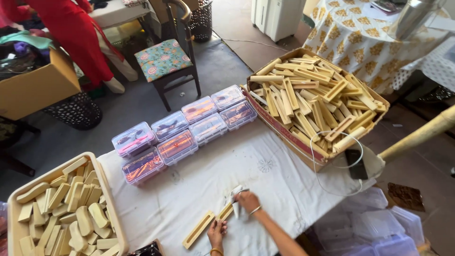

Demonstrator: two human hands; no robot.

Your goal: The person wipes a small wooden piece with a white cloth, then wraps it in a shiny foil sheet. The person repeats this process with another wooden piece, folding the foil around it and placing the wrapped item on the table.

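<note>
My right hand is closed on a small white cloth and presses it on the far end of a short pale wooden piece that lies on the white tablecloth. My left hand grips the near end of that same piece. A longer grooved wooden strip lies flat just left of my left hand, untouched.
Two rows of clear lidded plastic boxes stand mid-table. A cardboard box of wooden strips is at the right, with a phone on a white cable beside it. A tray of wooden pieces sits left. A chair and a person in red are beyond.
</note>
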